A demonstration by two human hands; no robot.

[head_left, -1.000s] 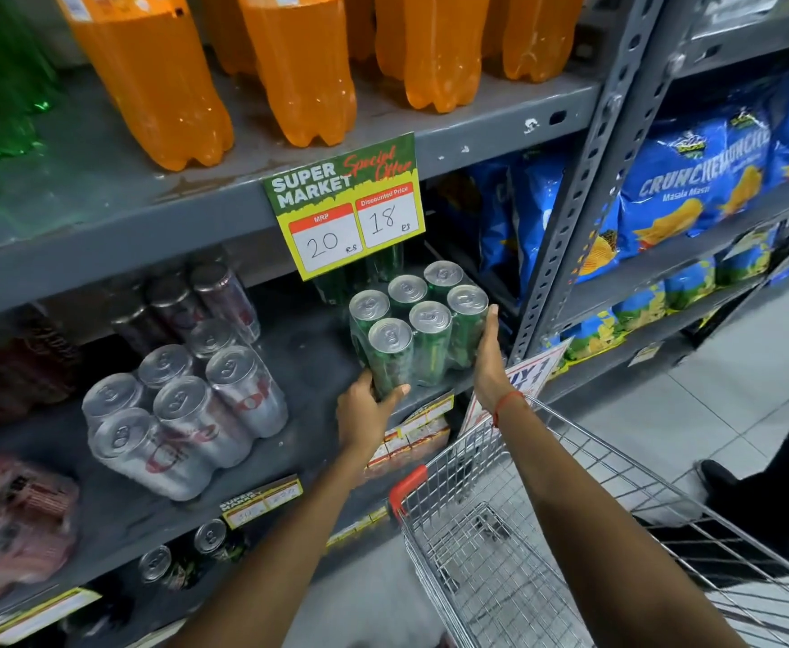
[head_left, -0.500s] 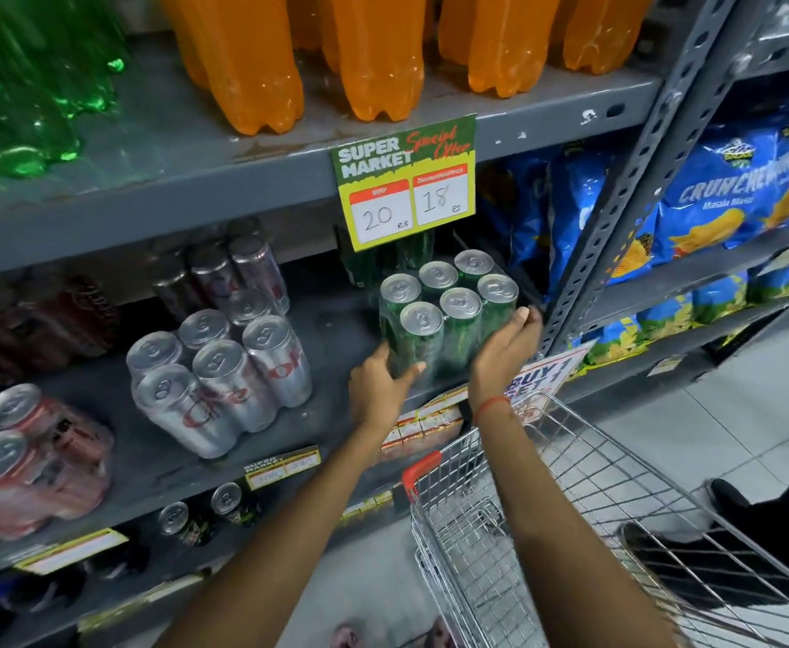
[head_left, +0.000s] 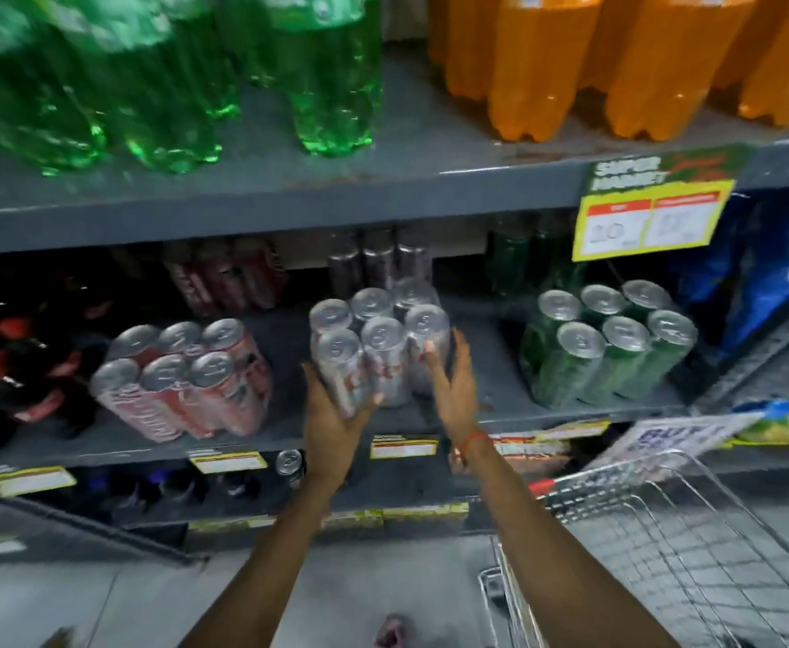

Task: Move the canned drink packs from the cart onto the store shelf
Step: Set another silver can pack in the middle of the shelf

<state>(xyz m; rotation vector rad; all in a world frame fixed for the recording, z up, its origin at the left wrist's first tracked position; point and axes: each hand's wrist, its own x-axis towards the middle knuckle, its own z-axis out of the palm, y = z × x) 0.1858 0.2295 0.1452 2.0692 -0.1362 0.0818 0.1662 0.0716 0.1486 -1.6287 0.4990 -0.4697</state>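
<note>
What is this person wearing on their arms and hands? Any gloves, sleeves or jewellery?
No gloves: both the left hand and the right hand are bare, and no sleeves show on either forearm as far as the picture reaches. The only thing worn is a thin red-orange thread band around the right wrist. No rings or watch can be made out, though the picture is somewhat blurred.

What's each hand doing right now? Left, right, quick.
Left hand: closed on the silver can pack, gripping its lower left side.
Right hand: open, fingers extended, flat against the same pack's right side.
</note>
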